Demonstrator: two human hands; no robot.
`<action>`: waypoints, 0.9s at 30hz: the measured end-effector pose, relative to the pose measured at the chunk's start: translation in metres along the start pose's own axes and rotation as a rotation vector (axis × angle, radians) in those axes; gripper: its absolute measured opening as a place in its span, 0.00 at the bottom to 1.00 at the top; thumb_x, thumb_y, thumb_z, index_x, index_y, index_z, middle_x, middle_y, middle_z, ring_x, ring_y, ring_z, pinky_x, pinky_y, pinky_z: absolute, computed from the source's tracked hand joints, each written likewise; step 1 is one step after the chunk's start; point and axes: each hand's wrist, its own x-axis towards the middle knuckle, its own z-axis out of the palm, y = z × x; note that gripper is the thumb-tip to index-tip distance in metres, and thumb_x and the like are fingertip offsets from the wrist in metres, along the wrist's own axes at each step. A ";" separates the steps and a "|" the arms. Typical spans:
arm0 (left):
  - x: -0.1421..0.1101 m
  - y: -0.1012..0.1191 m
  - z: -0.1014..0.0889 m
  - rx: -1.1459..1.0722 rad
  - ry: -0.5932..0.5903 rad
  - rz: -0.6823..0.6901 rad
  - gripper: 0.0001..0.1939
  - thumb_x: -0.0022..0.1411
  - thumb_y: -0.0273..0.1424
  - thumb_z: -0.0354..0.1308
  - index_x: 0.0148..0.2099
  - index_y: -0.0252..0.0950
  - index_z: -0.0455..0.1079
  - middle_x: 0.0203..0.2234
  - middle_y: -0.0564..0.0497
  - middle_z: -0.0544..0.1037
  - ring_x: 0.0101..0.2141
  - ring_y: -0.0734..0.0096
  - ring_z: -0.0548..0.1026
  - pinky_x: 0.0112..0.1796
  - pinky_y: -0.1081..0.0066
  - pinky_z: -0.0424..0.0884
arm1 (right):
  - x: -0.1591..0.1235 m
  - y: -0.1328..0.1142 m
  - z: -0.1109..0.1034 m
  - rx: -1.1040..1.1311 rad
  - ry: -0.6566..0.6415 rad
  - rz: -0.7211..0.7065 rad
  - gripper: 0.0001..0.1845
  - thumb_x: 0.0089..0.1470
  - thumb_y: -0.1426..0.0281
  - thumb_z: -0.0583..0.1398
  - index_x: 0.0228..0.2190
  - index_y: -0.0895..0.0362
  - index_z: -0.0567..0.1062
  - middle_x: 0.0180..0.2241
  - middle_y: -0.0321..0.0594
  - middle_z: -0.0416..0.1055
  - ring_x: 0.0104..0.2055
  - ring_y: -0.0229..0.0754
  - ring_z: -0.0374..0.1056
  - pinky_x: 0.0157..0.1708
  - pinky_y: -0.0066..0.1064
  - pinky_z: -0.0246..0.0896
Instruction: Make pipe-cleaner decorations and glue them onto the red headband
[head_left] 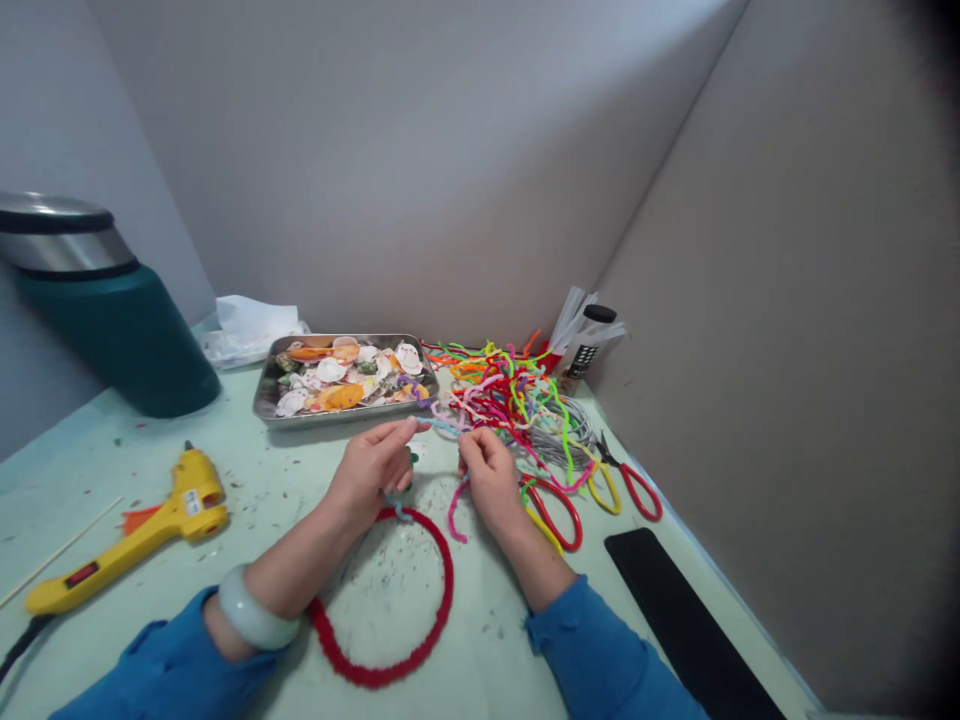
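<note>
My left hand [373, 467] and my right hand [488, 476] are both pinched on a thin light-blue pipe cleaner [444, 424] stretched between them. A pink pipe cleaner [454, 512] hangs down beside my right hand. Under my left wrist lies a red fuzzy ring [405, 620] flat on the pale green table [247, 480]. Just beyond my hands sits a heap of coloured pipe cleaners [510, 395].
A metal tray [264, 400] of seashells stands behind my left hand. A yellow glue gun [131, 535] lies at the left, red-handled scissors [559, 510] and a black flat object [675, 620] at the right. A dark green canister [105, 310] stands far left.
</note>
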 end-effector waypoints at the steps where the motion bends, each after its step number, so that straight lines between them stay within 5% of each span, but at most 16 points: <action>1: 0.000 0.001 -0.001 -0.027 -0.024 -0.023 0.16 0.55 0.40 0.60 0.37 0.30 0.72 0.05 0.65 0.50 0.09 0.84 0.46 0.14 0.78 0.52 | 0.002 0.000 0.000 0.072 0.002 0.054 0.13 0.53 0.65 0.55 0.20 0.56 0.64 0.16 0.28 0.59 0.20 0.33 0.56 0.23 0.26 0.51; 7: 0.006 0.003 -0.013 -0.027 -0.128 -0.144 0.15 0.54 0.41 0.60 0.30 0.33 0.66 0.09 0.65 0.47 0.12 0.85 0.44 0.13 0.81 0.46 | 0.016 -0.005 -0.015 0.738 -0.026 0.336 0.10 0.47 0.69 0.56 0.19 0.56 0.60 0.17 0.28 0.58 0.17 0.31 0.53 0.18 0.25 0.49; 11: 0.007 0.005 -0.016 0.254 -0.142 -0.123 0.15 0.51 0.41 0.62 0.32 0.34 0.69 0.14 0.62 0.55 0.14 0.84 0.48 0.15 0.79 0.43 | 0.030 -0.011 -0.040 1.086 -0.022 0.430 0.12 0.47 0.71 0.55 0.18 0.56 0.56 0.16 0.26 0.50 0.15 0.29 0.47 0.16 0.23 0.46; 15: 0.009 0.009 -0.015 0.716 -0.088 0.074 0.14 0.52 0.41 0.59 0.30 0.34 0.73 0.18 0.56 0.67 0.19 0.79 0.59 0.20 0.76 0.52 | 0.035 -0.015 -0.051 1.132 0.014 0.398 0.14 0.47 0.72 0.54 0.17 0.56 0.54 0.16 0.26 0.48 0.15 0.29 0.47 0.16 0.22 0.46; 19: 0.012 0.014 -0.017 0.954 -0.014 0.238 0.14 0.54 0.41 0.55 0.27 0.35 0.73 0.17 0.55 0.69 0.21 0.74 0.63 0.24 0.74 0.56 | 0.034 -0.017 -0.049 0.943 0.020 0.315 0.14 0.47 0.70 0.55 0.17 0.55 0.54 0.16 0.26 0.49 0.16 0.30 0.47 0.16 0.23 0.47; 22: 0.014 0.011 -0.021 0.905 0.024 0.224 0.15 0.53 0.41 0.55 0.29 0.35 0.74 0.21 0.54 0.73 0.24 0.72 0.66 0.26 0.73 0.58 | 0.032 -0.018 -0.049 0.490 0.164 0.160 0.12 0.50 0.64 0.56 0.20 0.55 0.61 0.19 0.30 0.58 0.19 0.33 0.54 0.20 0.27 0.52; 25: 0.016 0.004 -0.024 0.865 0.069 0.186 0.16 0.52 0.41 0.55 0.31 0.34 0.75 0.23 0.51 0.75 0.26 0.69 0.68 0.28 0.71 0.61 | 0.024 -0.022 -0.047 -0.147 0.399 -0.258 0.10 0.51 0.62 0.58 0.28 0.57 0.69 0.30 0.39 0.68 0.33 0.42 0.64 0.35 0.35 0.59; 27: 0.016 0.000 -0.024 0.843 0.065 0.166 0.17 0.52 0.42 0.55 0.31 0.33 0.76 0.23 0.50 0.76 0.26 0.68 0.69 0.29 0.71 0.61 | 0.015 -0.026 -0.041 -0.473 0.404 -0.562 0.08 0.52 0.65 0.59 0.33 0.56 0.71 0.38 0.44 0.69 0.44 0.46 0.63 0.46 0.41 0.55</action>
